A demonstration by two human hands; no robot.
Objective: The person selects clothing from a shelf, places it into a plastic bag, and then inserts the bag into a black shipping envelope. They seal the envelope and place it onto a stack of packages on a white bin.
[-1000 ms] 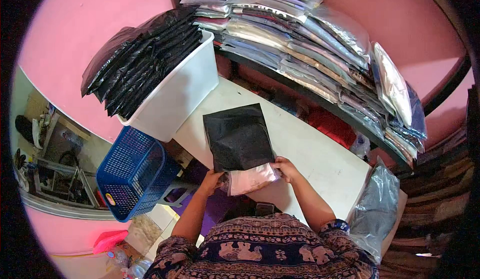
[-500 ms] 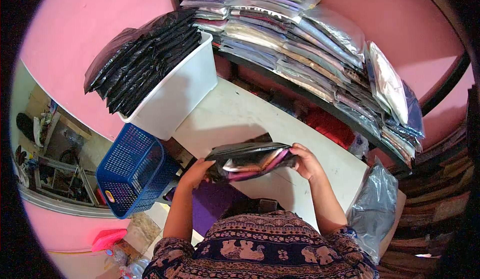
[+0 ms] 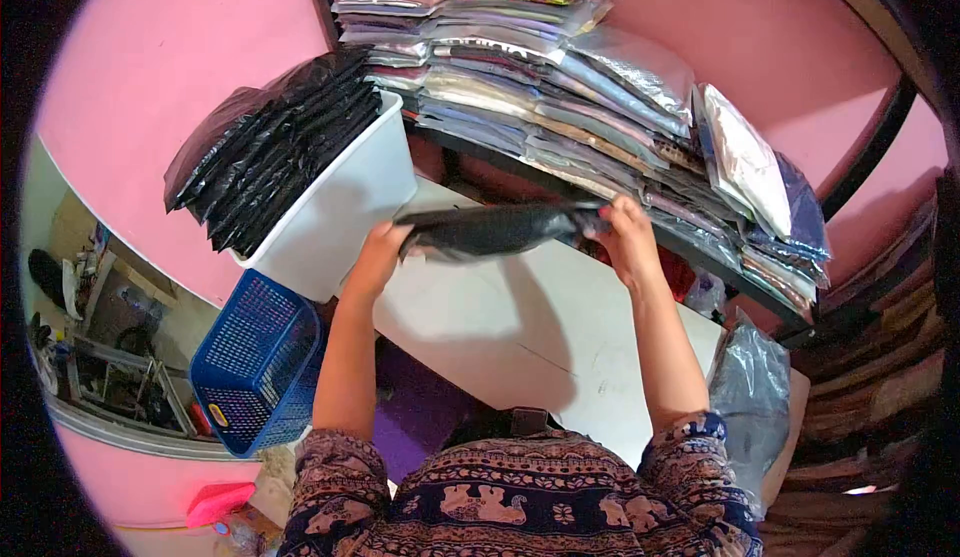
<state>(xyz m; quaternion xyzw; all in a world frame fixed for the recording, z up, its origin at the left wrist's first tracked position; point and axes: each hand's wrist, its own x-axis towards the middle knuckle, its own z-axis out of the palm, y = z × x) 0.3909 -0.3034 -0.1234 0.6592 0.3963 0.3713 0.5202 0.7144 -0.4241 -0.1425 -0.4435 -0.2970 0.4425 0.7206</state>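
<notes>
A black plastic bag (image 3: pixel 490 230) is stretched between my two hands above the white table (image 3: pixel 480 327). My left hand (image 3: pixel 377 255) grips its left end, close to the white bin. At the other end, my right hand (image 3: pixel 626 240) pinches the bag's right edge. The bag is smeared by motion, and its contents are mostly hidden from this angle. A bit of pink shows by my right fingers.
A white bin (image 3: pixel 345 202) packed with black plastic packages (image 3: pixel 285 147) stands at the left, with a blue basket (image 3: pixel 250 357) below it. Stacks of bagged folded cloth (image 3: pixel 560 107) fill the shelf behind. A clear-grey plastic bag (image 3: pixel 748 387) hangs at the table's right end.
Both hands have lifted the bag up and away from my body. Its open side with coloured cloth faced me before; now mostly black plastic shows. The camera view has shifted slightly.
</notes>
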